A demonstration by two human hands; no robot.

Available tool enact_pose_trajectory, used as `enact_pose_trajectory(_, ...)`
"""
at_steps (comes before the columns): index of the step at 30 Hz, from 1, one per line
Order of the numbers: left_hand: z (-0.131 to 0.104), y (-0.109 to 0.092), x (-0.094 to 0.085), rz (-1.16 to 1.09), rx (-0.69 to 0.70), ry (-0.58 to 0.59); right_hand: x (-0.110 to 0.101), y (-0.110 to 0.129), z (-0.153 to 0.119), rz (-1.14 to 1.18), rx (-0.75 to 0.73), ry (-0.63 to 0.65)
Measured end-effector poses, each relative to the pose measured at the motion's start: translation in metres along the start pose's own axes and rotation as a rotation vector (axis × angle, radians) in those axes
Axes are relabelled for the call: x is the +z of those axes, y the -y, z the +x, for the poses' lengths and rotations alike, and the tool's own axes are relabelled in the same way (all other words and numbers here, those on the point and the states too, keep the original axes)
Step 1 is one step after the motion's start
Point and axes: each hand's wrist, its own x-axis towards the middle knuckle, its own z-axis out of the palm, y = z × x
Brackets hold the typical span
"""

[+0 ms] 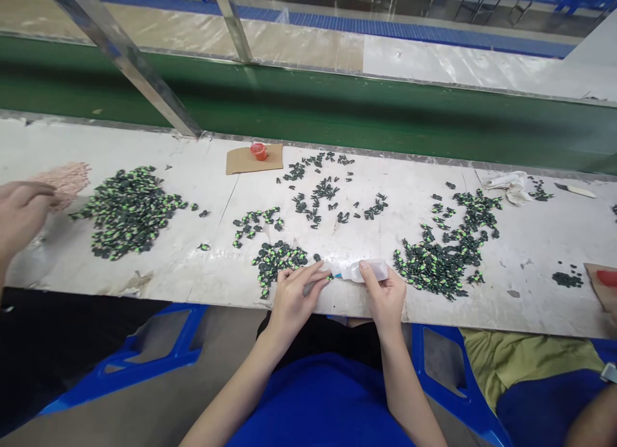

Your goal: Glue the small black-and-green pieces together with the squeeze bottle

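My left hand [296, 297] pinches a small black-and-green piece [330, 277] just above the white table. In my right hand [388, 297] is a clear squeeze bottle [369, 271] lying almost level, its blue tip [338, 276] pointing left at the piece. Whether the tip touches the piece I cannot tell. Beside my left hand is a small heap of black-and-green pieces [274, 261]. A larger heap of such pieces [434, 267] lies to the right of my right hand. Small dark parts [325, 189] are scattered beyond my hands.
A red cup [259, 151] stands on cardboard [238, 161] at the back. Left are another heap [130, 209], pinkish parts [70, 180] and another person's hand [22, 216]. A cloth [513, 185] and a blade-like tool [576, 190] lie right. A green conveyor belt [308, 106] runs behind.
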Motion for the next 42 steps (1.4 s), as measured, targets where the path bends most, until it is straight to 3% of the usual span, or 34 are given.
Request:
enact_pose_trajectory(15, 0.000, 0.000, 0.000, -0.007, 0.032, -0.007, 0.000, 0.001, 0.000, -0.019, -0.013, -0.029)
enact_pose_trajectory(22, 0.003, 0.004, 0.001, -0.006, 0.066, 0.046, -0.007, -0.009, 0.004, 0.186, -0.004, -0.228)
enact_pose_trajectory(26, 0.015, 0.005, -0.008, -0.014, 0.143, 0.142, -0.007, -0.005, 0.008, 0.203, -0.082, -0.273)
enact_pose_trajectory(30, 0.041, 0.010, -0.029, -0.035, 0.206, 0.137, -0.002, -0.001, 0.021, 0.205, -0.169, -0.196)
enact_pose_trajectory(33, 0.062, 0.014, -0.044, 0.030, 0.211, 0.083, 0.002, -0.002, 0.031, 0.076, -0.141, -0.149)
enact_pose_trajectory(36, 0.076, 0.015, -0.049, 0.073, 0.216, 0.092, 0.004, -0.003, 0.037, -0.148, -0.118, -0.224)
enact_pose_trajectory(42, 0.066, 0.006, -0.037, -0.014, 0.248, 0.146, 0.001, -0.001, 0.041, -0.349, -0.189, -0.310)
